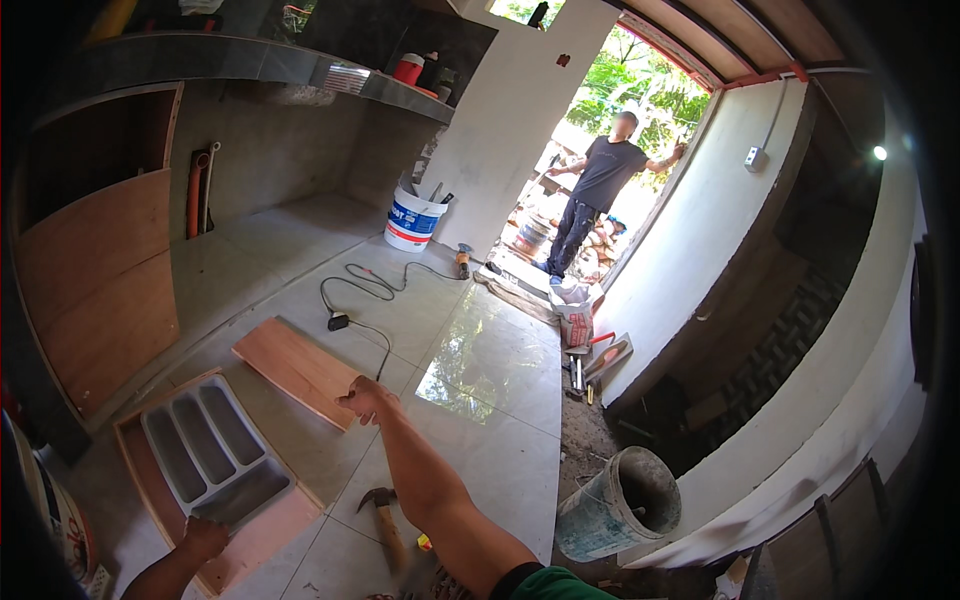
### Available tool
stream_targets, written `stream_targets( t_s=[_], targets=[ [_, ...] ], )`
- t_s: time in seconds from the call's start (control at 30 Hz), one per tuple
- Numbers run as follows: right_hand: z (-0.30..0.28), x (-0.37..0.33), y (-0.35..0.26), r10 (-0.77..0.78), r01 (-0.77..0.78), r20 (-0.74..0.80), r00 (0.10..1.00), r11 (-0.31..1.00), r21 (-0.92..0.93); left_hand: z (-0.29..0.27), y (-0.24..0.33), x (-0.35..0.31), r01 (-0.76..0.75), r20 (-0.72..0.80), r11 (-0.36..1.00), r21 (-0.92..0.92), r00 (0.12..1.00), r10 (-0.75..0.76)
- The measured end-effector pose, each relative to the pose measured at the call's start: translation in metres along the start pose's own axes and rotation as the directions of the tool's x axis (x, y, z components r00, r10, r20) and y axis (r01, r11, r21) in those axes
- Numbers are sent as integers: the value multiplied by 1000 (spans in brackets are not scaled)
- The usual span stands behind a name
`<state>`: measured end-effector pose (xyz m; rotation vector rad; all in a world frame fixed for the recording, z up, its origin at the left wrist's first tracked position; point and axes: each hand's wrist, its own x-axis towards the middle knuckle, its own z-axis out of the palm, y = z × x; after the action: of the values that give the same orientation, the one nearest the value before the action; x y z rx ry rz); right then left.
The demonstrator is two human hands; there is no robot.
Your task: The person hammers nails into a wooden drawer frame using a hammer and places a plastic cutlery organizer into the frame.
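A grey plastic cutlery tray (213,482) with several compartments lies in a shallow wooden drawer (262,540) on the floor at the lower left. My left hand (205,539) is closed on the tray's near edge, its fingertips partly hidden. With my right arm stretched forward, my right hand (370,400) grips the near right end of a flat wooden board (300,370), just beyond the drawer. Below my right forearm lies a claw hammer (386,525), its handle end blurred and partly covered.
A black power cord (372,290) crosses the tiles to an orange-bodied power tool (463,262). A white bucket (412,220) stands by the wall, a dirty bucket (620,505) at the right. Another person (610,180) stands in the doorway. Trowels (608,365) lie near a sack (577,318).
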<state>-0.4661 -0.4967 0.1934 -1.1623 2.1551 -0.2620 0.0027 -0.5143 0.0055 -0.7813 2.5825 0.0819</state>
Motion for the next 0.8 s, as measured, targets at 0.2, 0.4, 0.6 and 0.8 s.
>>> stream_targets(
  t_s=[0.2,0.4,0.6,0.8],
  targets=[
    [0,-1,0,6,-6,0,1000,1000,-4,6,-1,2,7,-11,1000,3,1000,-7],
    [0,-4,-3,13,-13,-8,1000,1000,-13,7,-1,3,10,-1,1000,13,1000,-10],
    [-1,-3,-2,8,-8,-8,1000,1000,-12,3,0,2,12,18,1000,2,1000,-12],
    [1,-5,-4,19,-19,-12,1000,1000,-12,2,0,0,3,9,1000,11,1000,-3]
  ],
)
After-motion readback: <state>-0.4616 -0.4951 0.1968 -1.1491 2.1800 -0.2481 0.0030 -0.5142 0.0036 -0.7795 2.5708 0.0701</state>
